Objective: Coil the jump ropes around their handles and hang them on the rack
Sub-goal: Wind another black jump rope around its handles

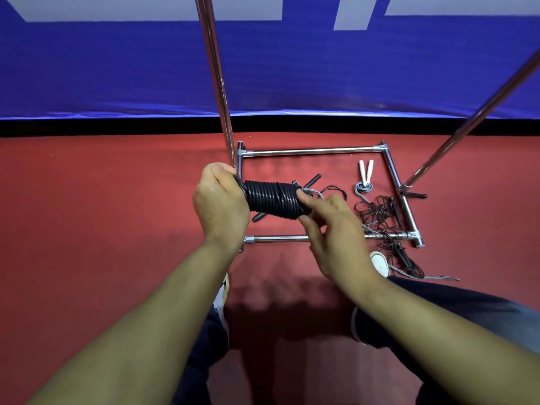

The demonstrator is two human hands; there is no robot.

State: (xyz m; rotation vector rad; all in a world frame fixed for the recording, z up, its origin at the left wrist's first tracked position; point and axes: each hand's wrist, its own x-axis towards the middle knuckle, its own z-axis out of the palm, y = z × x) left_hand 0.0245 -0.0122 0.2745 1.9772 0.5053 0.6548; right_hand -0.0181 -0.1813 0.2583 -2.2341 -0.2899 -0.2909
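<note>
While your left hand (220, 200) curls its fingers around one end of the black coiled jump rope (273, 198), your right hand (330, 229) pinches the other end between thumb and forefinger — held above the rack's base frame (309, 151) on the red floor (102, 214), where white handles (365, 170) and tangled ropes (380, 213) lie.

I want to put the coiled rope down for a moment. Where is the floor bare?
Bare red floor lies left of the rack base. Inside it, a free patch sits between the back bar and the black handles. The right side is crowded: white handles, tangled ropes.
</note>
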